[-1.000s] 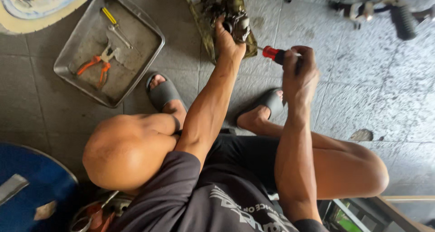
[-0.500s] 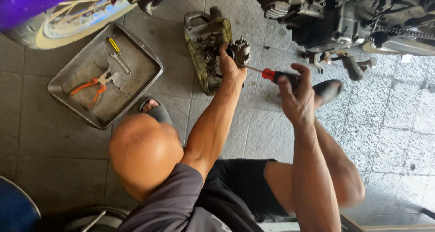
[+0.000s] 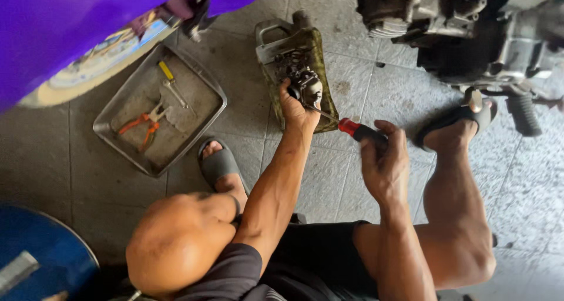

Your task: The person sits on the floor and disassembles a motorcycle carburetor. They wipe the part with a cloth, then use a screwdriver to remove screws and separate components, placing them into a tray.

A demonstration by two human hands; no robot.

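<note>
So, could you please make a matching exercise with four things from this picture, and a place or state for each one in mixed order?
Things:
1. orange-handled pliers
2. screwdriver
3. small engine part
4. purple panel

Places or states:
A. held in the right hand, tip against a metal part
B. fills the upper left corner
C. lying in the metal tray
D. steadied by the left hand over the oily drip pan

Pairs: 1-C, 2-A, 3-D, 4-B
</note>
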